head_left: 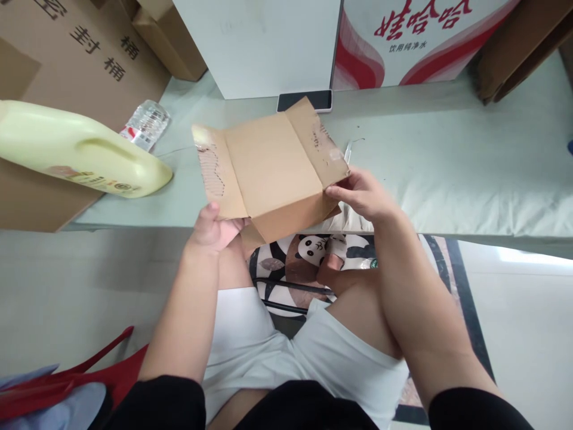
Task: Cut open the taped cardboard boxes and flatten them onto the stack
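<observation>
A long surface [439, 161], covered in wrinkled pale-green cloth, is set across the middle ground. Its rear is bounded by a white panel [268, 48] and a red-and-white printed carton [412, 60]; the left is closed off by a large brown carton [85, 65] marked with dark characters, and the upper right corner is occupied by a brown cardboard box [514, 54]. Below, the pale, glossy floor [528, 322] is partly covered by a panda-patterned mat [308, 248] with a dark border. At right, bright light is reflected along the floor beside the surface's edge.
</observation>
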`<state>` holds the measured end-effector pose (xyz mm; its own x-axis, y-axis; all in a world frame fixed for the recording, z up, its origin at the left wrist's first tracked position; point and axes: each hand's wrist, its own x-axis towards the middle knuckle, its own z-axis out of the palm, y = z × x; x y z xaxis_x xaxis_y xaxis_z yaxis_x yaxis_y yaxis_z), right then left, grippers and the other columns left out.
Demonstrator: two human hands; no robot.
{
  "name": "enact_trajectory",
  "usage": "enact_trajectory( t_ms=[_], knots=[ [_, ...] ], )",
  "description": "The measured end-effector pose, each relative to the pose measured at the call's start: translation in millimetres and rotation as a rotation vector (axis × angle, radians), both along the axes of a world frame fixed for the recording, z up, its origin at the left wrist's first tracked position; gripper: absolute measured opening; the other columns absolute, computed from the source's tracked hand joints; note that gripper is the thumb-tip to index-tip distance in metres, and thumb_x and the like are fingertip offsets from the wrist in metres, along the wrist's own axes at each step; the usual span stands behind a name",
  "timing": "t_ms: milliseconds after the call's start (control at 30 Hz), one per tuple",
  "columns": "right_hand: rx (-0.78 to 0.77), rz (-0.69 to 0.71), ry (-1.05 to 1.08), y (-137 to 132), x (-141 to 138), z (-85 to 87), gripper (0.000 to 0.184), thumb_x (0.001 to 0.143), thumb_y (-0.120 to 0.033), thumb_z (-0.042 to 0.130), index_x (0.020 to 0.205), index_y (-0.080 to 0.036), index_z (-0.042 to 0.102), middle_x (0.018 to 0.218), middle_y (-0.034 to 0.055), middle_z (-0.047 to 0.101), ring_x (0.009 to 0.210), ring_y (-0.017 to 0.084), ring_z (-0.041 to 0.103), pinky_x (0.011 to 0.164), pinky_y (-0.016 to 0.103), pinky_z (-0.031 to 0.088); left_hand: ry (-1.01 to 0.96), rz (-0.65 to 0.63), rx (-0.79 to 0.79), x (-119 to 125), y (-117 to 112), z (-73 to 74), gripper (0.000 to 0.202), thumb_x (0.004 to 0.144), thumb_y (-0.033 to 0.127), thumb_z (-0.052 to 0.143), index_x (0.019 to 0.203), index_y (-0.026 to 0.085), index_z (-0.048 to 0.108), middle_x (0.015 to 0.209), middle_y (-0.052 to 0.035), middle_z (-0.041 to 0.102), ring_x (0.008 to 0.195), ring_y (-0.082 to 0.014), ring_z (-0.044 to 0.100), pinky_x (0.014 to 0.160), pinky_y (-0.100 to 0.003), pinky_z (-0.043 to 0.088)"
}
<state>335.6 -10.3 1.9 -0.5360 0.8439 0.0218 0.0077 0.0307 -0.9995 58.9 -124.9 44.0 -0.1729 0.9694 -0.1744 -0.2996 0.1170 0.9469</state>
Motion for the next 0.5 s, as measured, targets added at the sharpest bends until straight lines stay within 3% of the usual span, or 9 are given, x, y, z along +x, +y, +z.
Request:
enact_trajectory(
  t_ms=[67,133,267,333,500],
  knots=[
    [0.041,-0.001,-0.007,0.6,-0.6,-3.8,0.049,0.075,-0.062,0.080,0.104,-0.023,0.070,0.105,0.0056,0.074,0.104,0.027,0.069,0.098,0.043,0.056,0.074,0.026,-0.088,-5.7,-0.4,-4.9,0.079,0.047,0.073,0.084,0.113,0.031,0.070,0.111,-0.0094,0.078,0.125,-0.0437,0.065,0.070,-0.045,0.063],
    [0.079,0.009,-0.012,0.6,-0.8,-5.9,0.059,0.078,-0.071,0.074,0.113,-0.025,0.067,0.115,0.0072,0.072,0.114,0.028,0.067,0.103,0.042,0.055,0.109,0.060,-0.179,-10.7,0.6,-8.3,0.076,0.051,0.077,0.077,0.109,0.028,0.070,0.111,-0.0125,0.077,0.120,-0.0436,0.068,0.069,-0.045,0.063],
    [0.149,0.131,-0.036,0.0,-2.1,-8.2,0.083,0.075,-0.079,0.073,0.135,-0.025,0.054,0.140,0.0110,0.061,0.131,0.030,0.060,0.107,0.041,0.055,0.059,0.045,-0.247,-11.5,2.5,-9.8,0.074,0.068,0.082,0.059,0.110,0.022,0.069,0.117,-0.0155,0.075,0.132,-0.0463,0.061,0.094,-0.057,0.061],
    [0.196,0.143,-0.078,0.3,-2.7,-9.8,0.091,0.073,-0.078,0.076,0.140,-0.024,0.048,0.140,0.0127,0.060,0.129,0.032,0.061,0.106,0.043,0.055,0.040,0.034,-0.218,-9.0,4.0,-8.7,0.074,0.073,0.082,0.054,0.111,0.020,0.069,0.120,-0.0163,0.075,0.137,-0.0477,0.057,0.103,-0.062,0.056],
    [0.305,-0.117,-0.283,2.5,-0.8,-11.7,0.087,0.068,-0.064,0.085,0.138,-0.023,0.054,0.129,0.0104,0.067,0.116,0.034,0.065,0.103,0.050,0.054,-0.001,0.056,-0.274,-7.4,8.7,-8.0,0.071,0.087,0.075,0.037,0.118,0.020,0.069,0.116,-0.0160,0.076,0.138,-0.0475,0.055,0.105,-0.069,0.052]
  ],
)
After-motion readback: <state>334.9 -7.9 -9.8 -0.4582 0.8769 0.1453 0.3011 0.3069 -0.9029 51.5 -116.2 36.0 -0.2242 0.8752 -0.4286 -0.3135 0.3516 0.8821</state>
